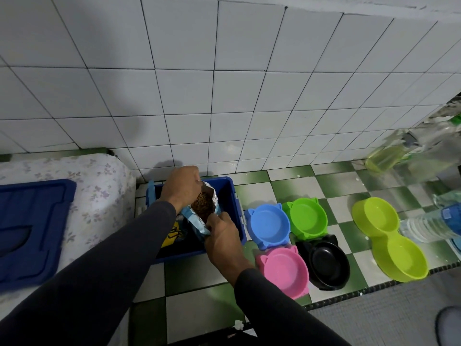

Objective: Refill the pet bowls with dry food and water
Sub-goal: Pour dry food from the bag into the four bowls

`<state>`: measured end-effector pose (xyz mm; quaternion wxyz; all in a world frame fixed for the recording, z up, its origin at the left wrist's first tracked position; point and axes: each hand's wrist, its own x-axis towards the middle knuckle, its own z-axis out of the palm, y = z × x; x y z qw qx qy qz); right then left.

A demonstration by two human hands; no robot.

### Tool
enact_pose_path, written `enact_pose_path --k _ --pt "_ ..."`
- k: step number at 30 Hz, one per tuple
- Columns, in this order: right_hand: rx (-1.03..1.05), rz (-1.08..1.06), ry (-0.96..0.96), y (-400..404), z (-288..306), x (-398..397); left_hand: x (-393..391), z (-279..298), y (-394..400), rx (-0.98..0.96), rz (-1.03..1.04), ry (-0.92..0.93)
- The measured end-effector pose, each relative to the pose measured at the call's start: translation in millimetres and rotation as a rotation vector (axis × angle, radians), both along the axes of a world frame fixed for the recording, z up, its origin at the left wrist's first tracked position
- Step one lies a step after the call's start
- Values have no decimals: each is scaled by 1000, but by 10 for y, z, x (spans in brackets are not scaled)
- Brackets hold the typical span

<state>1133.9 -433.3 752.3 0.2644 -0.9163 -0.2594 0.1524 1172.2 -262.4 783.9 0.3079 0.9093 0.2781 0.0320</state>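
An open foil bag of brown dry food (203, 204) stands in a blue plastic bin (233, 196) on the floor. My left hand (180, 187) grips the bag's far rim and my right hand (222, 233) grips its near rim, holding the mouth apart. To the right on the green and white tiles sit a blue bowl (268, 226), a green bowl (308, 217), a pink bowl (284, 272) and a black bowl (325, 263), all with nothing in them. Further right lies a lime double bowl (389, 237). A clear water bottle (429, 224) lies beside it.
The bin's blue lid (30, 231) rests on a floral mattress (99, 186) at the left. A white tiled wall (224, 96) rises behind. A bottle of yellow liquid (385, 158) stands at the far right. A grey mat (374, 318) covers the floor at the bottom right.
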Motion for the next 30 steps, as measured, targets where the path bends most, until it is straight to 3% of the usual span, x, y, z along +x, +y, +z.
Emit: enact_pose_path --k 5,9,14,18,21,25,27,30 --pt "100 -289 196 14 47 -18 -39 -4 -6 9 36 -21" --pt "-98 -238 181 32 57 66 -64 -9 12 -12 56 -56" --pt "-67 -201 82 37 95 75 -69 -54 52 -63 85 -85" --pt "17 -210 108 38 292 148 -69 -62 126 -188 148 -146" --pt "126 -237 104 14 499 175 -116 2 218 -457 259 -228" --pt "270 -248 68 7 693 227 -319 70 297 -1052 489 -452" --pt "301 -249 58 29 758 256 -479 19 295 -1176 486 -448" --pt "313 -249 41 62 847 296 -687 -50 226 -1208 360 -440"
